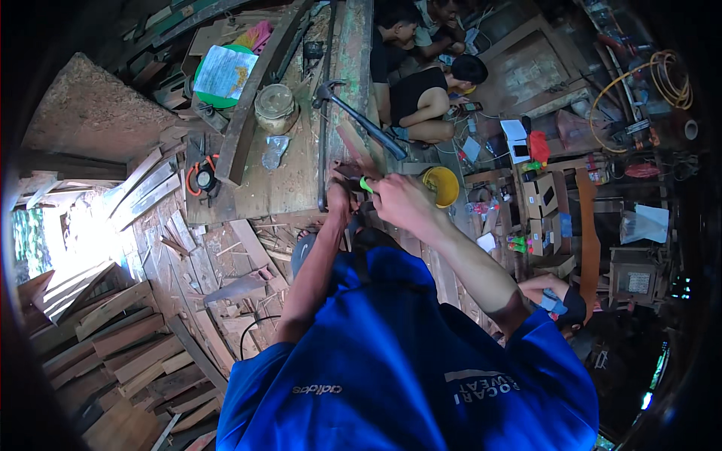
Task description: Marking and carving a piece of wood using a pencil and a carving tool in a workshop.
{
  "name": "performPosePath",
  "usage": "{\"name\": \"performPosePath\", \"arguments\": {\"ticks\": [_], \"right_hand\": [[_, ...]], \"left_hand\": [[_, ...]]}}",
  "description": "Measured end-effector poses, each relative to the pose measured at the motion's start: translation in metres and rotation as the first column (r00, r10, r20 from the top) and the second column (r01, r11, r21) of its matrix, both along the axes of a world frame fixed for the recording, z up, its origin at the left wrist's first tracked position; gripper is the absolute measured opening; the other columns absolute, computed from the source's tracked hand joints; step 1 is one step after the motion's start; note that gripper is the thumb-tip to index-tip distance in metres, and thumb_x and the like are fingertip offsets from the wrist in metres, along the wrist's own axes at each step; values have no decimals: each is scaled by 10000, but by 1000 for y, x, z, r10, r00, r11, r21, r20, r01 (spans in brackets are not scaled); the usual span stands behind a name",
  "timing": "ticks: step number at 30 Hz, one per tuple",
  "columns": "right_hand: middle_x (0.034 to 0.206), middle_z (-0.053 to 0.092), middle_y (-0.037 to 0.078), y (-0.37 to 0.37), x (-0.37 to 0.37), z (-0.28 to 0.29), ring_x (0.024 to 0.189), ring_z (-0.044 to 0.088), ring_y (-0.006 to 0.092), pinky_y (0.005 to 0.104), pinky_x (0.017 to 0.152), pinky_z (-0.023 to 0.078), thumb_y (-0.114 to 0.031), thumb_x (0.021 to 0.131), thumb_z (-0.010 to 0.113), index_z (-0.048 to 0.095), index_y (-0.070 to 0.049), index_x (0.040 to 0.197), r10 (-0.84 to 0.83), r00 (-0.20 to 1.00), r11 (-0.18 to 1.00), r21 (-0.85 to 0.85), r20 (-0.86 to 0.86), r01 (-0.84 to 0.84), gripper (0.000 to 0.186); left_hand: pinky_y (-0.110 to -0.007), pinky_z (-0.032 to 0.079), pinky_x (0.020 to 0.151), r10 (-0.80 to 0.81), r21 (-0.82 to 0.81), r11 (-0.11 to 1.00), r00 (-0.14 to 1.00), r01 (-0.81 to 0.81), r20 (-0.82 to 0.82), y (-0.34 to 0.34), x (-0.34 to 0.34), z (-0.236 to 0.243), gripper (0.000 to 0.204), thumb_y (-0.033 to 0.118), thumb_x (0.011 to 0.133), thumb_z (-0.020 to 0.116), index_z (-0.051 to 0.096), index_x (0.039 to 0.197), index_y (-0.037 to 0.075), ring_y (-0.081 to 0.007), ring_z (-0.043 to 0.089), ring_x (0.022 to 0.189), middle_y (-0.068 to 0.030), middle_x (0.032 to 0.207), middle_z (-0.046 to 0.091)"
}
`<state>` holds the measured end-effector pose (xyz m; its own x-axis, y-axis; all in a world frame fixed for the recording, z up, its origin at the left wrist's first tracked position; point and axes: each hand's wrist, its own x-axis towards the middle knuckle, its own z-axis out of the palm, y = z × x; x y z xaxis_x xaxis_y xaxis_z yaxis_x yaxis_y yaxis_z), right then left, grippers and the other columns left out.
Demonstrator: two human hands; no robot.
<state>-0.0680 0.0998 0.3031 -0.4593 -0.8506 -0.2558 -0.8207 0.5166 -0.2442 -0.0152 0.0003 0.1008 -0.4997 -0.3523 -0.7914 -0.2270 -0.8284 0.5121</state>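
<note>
My left hand is closed at the workbench edge, against a narrow wooden piece; exactly what its fingers grip is partly hidden. My right hand grips a green-handled tool, its working end close to the wood and my left hand. A hammer with a dark handle lies just above them on the bench, across a long dark bar. Left of these stand a lidded jar and a crumpled plastic bag. A yellow bucket is right of my right hand.
An orange-and-black tape reel and a green plate lie on the bench. Several people crouch beyond it; another person sits at right. Offcuts and a handsaw cover the floor, with stacked planks at lower left.
</note>
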Motion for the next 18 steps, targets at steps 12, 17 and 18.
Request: {"name": "performPosePath", "arguments": {"ticks": [12, 17, 18], "right_hand": [[847, 602, 157, 1, 17, -5, 750, 609, 318, 438, 693, 484, -175, 802, 530, 605, -89, 1053, -112, 994, 993, 34, -2, 112, 275], [824, 611, 158, -15, 20, 1, 752, 608, 325, 440, 691, 483, -164, 803, 519, 612, -88, 1046, -147, 989, 984, -105, -6, 145, 272], [838, 611, 169, -10, 25, 11, 764, 614, 333, 452, 696, 490, -163, 806, 516, 613, -79, 1052, -151, 988, 988, 36, 15, 150, 278]], "left_hand": [[-330, 401, 334, -133, -126, 981, 986, 145, 100, 3, 8, 24, 401, 263, 929, 256, 546, 886, -11, -196, 476, 368, -95, 546, 511], [-341, 448, 394, -161, -390, 911, 986, 133, -38, -6, -1, -18, 384, 213, 932, 256, 562, 1012, -4, -187, 554, 472, -79, 742, 594], [-319, 466, 434, -117, -647, 757, 993, 93, 7, 5, 5, -19, 382, 208, 929, 257, 571, 991, 0, -173, 601, 583, -92, 780, 617]]}}
